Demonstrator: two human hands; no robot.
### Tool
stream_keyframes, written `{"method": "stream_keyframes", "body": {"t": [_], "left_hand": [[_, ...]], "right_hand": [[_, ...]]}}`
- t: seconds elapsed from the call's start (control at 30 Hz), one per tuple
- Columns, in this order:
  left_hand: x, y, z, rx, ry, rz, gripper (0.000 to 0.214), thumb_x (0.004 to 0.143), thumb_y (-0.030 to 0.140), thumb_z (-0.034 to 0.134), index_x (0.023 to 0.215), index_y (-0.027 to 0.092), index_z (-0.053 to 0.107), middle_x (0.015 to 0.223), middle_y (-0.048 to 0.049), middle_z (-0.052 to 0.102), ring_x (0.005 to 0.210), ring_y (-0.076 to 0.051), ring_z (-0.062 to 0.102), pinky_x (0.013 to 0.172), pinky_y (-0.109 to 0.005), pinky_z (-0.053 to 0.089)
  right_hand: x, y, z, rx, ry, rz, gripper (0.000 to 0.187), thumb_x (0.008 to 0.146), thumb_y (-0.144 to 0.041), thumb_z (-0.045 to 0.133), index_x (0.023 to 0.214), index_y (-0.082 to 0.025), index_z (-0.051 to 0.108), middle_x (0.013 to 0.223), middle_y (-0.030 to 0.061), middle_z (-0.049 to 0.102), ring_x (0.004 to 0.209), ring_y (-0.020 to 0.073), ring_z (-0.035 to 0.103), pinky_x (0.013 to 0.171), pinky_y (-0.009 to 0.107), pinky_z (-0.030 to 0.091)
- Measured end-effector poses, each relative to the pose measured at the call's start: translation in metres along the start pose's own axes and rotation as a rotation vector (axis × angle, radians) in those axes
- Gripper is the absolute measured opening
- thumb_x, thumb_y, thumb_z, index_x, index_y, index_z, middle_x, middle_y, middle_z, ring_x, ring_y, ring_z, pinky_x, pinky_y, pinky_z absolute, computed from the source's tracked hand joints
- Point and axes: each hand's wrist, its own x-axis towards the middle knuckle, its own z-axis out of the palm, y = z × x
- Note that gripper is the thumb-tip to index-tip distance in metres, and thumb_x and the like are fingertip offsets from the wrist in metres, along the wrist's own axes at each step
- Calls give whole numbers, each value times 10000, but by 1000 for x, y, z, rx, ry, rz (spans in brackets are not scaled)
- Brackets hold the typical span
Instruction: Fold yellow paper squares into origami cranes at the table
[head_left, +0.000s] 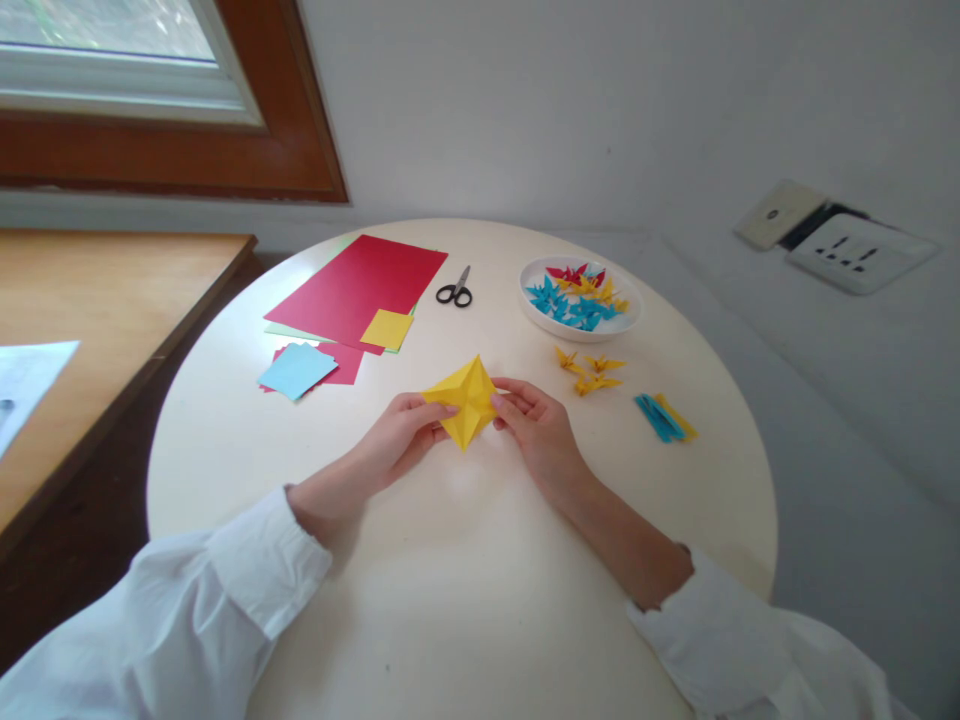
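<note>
Closest to me are the two white shirt sleeves (187, 620), cuffs pushed up off the wrists, forearms laid across the round cream-coloured table (450, 600). Just past them, the left hand (401, 432) and the right hand (536, 425) meet around a yellow, diamond-shaped piece of folded paper (466, 400), which sits near the middle of the table between the two sets of fingertips. The left thumb and fingers pinch its left corner, and the right fingers close on its right edge, so both hands grip it. Its top and bottom points stick out free. To the right lie a small bundle of blue and yellow folded strips (664, 417) and three little yellow paper cranes (589, 372). To the left, a light blue paper square (298, 368) rests on a smaller red sheet (346, 362). Further back, a small yellow paper square (387, 328) overlaps the large red sheet of card (356, 290), black-handled scissors (455, 290) lie beside it, and a shallow white dish (577, 332) holds blue, yellow and red cranes (577, 300). On the wooden desk (97, 300) at left is a white printed sheet (26, 380), its marks too blurred to read. On the wall, the white socket plate (859, 253) shows no lettering I can make out.
</note>
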Motion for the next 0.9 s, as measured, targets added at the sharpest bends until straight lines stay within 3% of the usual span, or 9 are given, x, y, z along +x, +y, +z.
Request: {"method": "stream_keyframes", "body": {"t": [0.37,0.63,0.9], "left_hand": [[1,2,0,7,-49,-6,186,738,234,619,838,88,674,883,-103,675,869,-192,613,775,-276,471],[3,0,-1,-35,126,49,246,689,184,664,925,123,629,848,-70,677,745,-128,626,722,-249,492],[3,0,-3,58,156,109,278,629,184,714,898,133,667,819,-49,687,765,-124,620,803,-276,468]], "right_hand": [[-1,-2,-1,30,20,13,277,598,-298,689,845,-178,649,679,-8,643,584,83,523,569,233,411],[1,-1,-2,92,68,-39,218,602,-284,692,798,-194,662,730,-1,647,636,95,542,573,231,417],[1,-2,-3,148,58,4,171,604,-266,699,760,-200,674,757,0,670,648,95,567,609,239,446]]}}
